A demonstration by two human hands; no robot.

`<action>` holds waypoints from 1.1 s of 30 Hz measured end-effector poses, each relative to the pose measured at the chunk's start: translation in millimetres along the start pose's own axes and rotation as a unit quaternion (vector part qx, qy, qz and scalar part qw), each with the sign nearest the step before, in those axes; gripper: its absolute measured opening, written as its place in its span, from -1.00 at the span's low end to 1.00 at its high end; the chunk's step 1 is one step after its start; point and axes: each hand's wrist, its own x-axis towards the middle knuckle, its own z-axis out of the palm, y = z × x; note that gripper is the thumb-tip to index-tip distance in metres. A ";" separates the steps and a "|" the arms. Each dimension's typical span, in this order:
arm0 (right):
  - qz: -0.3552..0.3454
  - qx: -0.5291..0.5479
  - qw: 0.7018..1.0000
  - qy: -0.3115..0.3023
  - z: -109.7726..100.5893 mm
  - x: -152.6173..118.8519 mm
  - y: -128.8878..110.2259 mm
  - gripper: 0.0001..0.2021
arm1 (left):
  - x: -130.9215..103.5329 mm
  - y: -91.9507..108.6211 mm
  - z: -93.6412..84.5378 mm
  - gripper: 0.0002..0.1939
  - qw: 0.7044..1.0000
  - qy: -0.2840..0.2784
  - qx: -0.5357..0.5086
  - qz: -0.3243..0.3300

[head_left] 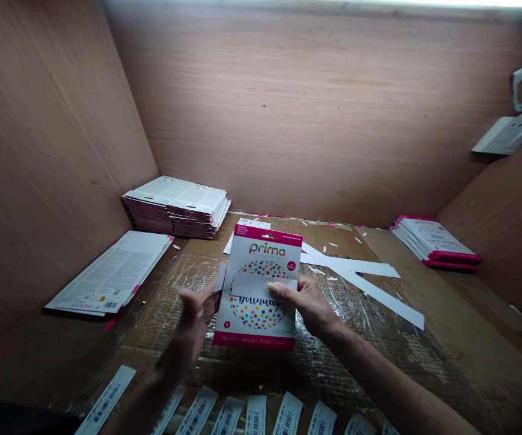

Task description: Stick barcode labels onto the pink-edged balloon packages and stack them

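Observation:
My right hand [315, 305] grips the right side of a flat balloon package [261, 332], which is white with pink bands, the word "prima" and a dotted balloon picture. Under my right thumb, a white paper strip [252, 285] lies across the front of the package and covers part of the print. A white end of paper sticks out past the package's left edge, beside my left hand [195, 314]. That hand is open, slightly blurred, with the thumb held apart and the fingers partly behind the package edge. Whether it touches the paper end is unclear.
A tall stack of flat packages [174, 205] stands at the back left, with more packages [111, 275] in front. Pink-edged packages [440, 241] lie at right. Loose white strips [379, 293] and scraps lie on taped cardboard [161, 326]. Barcode labels [256, 414] line the front edge.

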 end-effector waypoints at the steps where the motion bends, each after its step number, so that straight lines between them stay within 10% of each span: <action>1: 0.000 0.000 1.000 0.006 -0.1 0.3 -0.1 -0.64 | 0.8 3.1 -0.2 -0.28 1.000 -0.007 -0.028 -0.005; 6: -0.013 -0.006 1.000 -0.002 0.6 1.3 -2.3 -0.66 | 15.2 9.6 3.9 -0.68 0.998 0.055 -0.034 -0.025; 15: -0.020 -0.009 0.999 -0.031 -2.7 -0.5 -3.8 -0.69 | 13.7 10.2 0.9 -0.52 0.990 -0.088 0.061 -0.091; 33: 0.011 -0.024 0.997 -0.077 5.0 -5.9 -12.5 -0.68 | 12.9 10.9 4.1 -0.62 0.986 -0.040 0.122 -0.102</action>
